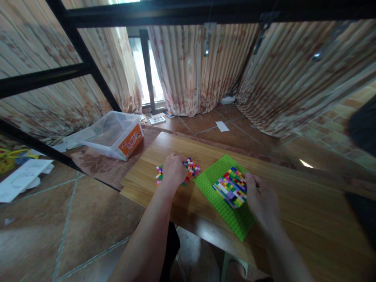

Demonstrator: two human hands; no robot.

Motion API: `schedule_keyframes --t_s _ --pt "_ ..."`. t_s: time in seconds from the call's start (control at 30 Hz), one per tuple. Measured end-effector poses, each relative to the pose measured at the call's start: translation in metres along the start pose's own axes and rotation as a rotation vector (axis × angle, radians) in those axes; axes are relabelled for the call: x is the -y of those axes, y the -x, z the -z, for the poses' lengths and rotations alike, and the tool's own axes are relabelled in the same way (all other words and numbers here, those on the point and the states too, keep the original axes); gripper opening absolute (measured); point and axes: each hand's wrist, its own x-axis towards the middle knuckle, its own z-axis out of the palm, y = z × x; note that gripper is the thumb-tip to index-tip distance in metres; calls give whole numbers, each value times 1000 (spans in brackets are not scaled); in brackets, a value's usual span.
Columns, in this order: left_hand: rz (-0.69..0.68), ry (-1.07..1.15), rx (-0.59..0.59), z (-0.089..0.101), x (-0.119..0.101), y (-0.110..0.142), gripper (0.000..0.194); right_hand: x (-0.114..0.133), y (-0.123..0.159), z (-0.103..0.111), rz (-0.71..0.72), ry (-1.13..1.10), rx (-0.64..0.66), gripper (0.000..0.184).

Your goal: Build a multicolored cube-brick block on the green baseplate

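A loose pile of small colourful toy bricks [193,167] lies on the wooden table. My left hand [174,170] reaches down into this pile with its fingers curled, and its fingertips are hidden behind the hand. To the right, a green studded baseplate [212,172] rests at an angle on the table. It carries a many-coloured patch of fitted bricks [230,186]. At the right side of this patch is my right hand [263,197], its thumb and fingers drawn together. Whatever is between them is too small to make out.
The wooden table [299,203] runs left to right. A clear plastic bin [117,135] with an orange label stands on the floor mat beyond its left end. Black metal bars [164,16] cross overhead in front of striped curtains. A dark flat object [361,213] lies at the right.
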Motion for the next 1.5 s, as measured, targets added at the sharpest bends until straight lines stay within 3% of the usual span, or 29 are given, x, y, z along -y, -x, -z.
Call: schedule_keyframes --t_s 0.67,1.2,1.33,1.5 --pt "-90 23 55 -2 -4 0 24 -3 2 -2 89 -24 -29 45" --pt "-6 24 35 -3 -15 0 16 -4 2 -2 132 -58 -58 42" --pt "-55 159 39 1 -21 -1 11 0 3 0 135 -120 -156 38" --pt "-345 625 64 -2 -38 7 9 12 12 4 290 -249 -237 30"
